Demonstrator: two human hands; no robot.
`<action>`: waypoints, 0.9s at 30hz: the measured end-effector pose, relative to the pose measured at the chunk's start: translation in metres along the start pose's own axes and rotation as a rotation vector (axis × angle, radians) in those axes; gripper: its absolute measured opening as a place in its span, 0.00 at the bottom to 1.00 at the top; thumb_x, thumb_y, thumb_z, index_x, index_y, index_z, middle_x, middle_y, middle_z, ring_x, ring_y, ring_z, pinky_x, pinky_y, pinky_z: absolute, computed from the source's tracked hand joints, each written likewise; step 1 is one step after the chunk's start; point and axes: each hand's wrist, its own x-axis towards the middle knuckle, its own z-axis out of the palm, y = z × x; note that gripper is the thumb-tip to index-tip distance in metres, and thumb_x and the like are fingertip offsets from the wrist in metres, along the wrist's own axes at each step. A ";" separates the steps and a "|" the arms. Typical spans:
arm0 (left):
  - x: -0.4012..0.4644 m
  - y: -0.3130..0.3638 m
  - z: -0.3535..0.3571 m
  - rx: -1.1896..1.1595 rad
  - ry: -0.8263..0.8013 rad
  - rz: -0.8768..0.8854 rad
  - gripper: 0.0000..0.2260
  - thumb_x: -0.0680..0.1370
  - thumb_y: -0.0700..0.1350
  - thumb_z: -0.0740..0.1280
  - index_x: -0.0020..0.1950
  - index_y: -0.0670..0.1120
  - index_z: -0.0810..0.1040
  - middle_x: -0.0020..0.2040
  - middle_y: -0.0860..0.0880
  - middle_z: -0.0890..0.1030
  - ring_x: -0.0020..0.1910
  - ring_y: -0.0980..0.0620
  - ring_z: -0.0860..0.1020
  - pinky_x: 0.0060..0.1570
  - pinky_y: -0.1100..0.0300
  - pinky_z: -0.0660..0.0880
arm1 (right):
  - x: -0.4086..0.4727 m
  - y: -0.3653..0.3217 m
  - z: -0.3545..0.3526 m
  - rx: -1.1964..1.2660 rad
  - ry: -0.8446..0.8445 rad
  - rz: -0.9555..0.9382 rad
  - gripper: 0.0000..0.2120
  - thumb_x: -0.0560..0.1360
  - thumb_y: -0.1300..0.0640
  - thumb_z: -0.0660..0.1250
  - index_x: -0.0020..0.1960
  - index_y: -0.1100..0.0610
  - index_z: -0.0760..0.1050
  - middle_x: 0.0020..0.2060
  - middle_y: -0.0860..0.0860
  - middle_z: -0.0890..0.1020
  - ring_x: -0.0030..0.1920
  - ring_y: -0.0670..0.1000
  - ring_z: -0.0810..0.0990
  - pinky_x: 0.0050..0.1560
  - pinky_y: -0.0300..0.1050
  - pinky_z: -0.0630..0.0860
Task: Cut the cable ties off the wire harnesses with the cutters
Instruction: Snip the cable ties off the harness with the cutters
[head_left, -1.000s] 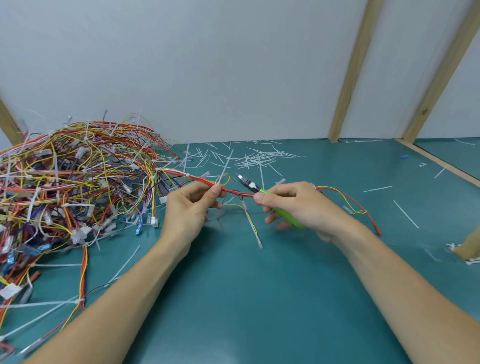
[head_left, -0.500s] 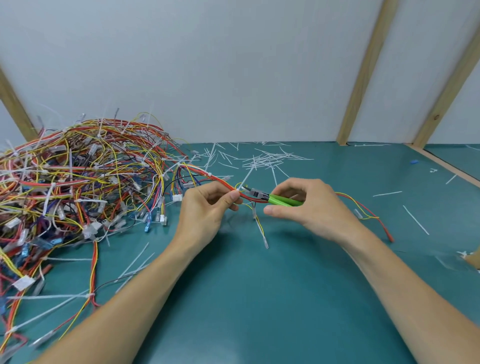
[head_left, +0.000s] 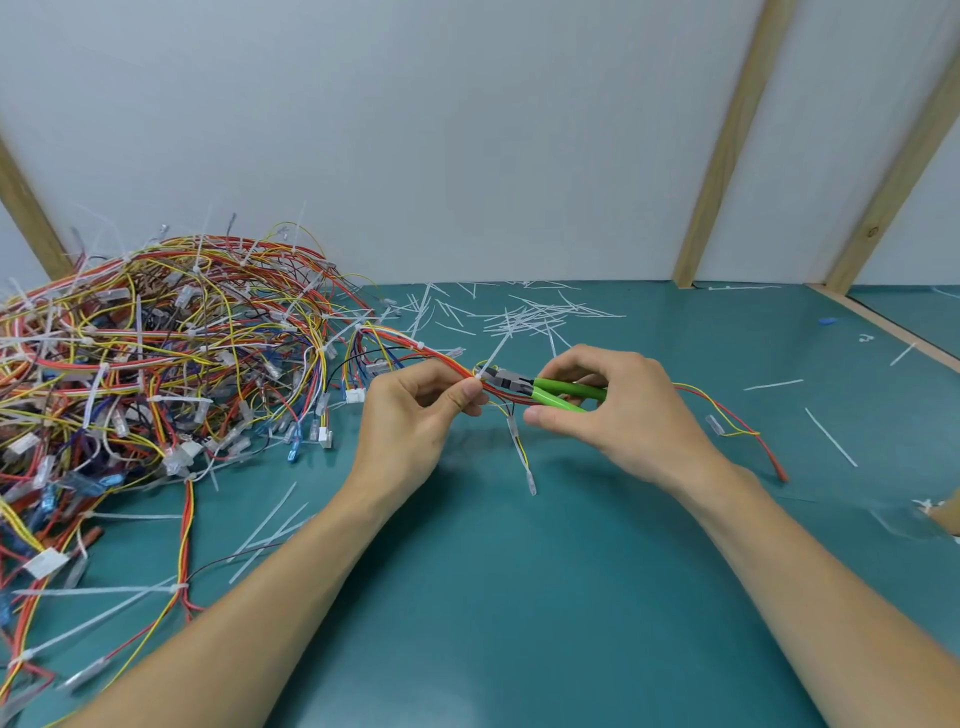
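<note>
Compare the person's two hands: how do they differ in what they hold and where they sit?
The left hand pinches the red wire harness beside a white cable tie; the right hand grips the green-handled cutters. The left sits nearer the wire pile, the right farther away. Both hover above the teal table.

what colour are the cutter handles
Bright green, on the cutters in the right hand; head view.

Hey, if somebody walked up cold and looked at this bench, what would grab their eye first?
Most likely the big tangled heap of wire harnesses, red, yellow and orange, filling the left of the teal table. Next, at centre, the left hand pinches a red wire bundle while the right hand holds green-handled cutters, their tip at a white cable tie. Behind the hands, cut white ties litter the table near the wall.
</note>
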 end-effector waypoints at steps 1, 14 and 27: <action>0.000 0.000 0.000 0.000 0.005 -0.004 0.06 0.78 0.41 0.71 0.41 0.44 0.83 0.38 0.50 0.86 0.38 0.56 0.84 0.36 0.73 0.71 | 0.000 0.000 0.000 -0.012 0.005 -0.016 0.14 0.66 0.42 0.82 0.46 0.44 0.81 0.42 0.38 0.86 0.46 0.42 0.84 0.52 0.49 0.80; 0.001 0.003 -0.001 -0.022 0.018 0.015 0.06 0.79 0.40 0.71 0.41 0.46 0.83 0.38 0.50 0.86 0.39 0.54 0.85 0.36 0.73 0.72 | 0.000 0.002 0.002 0.020 0.019 -0.089 0.14 0.67 0.46 0.82 0.48 0.45 0.81 0.43 0.37 0.85 0.48 0.41 0.84 0.53 0.43 0.79; -0.004 0.004 0.004 -0.021 -0.011 0.025 0.07 0.79 0.40 0.71 0.40 0.45 0.83 0.37 0.48 0.86 0.37 0.54 0.84 0.36 0.73 0.72 | 0.000 0.003 -0.001 0.063 -0.050 -0.021 0.13 0.65 0.36 0.78 0.43 0.42 0.83 0.38 0.39 0.86 0.34 0.43 0.81 0.39 0.42 0.74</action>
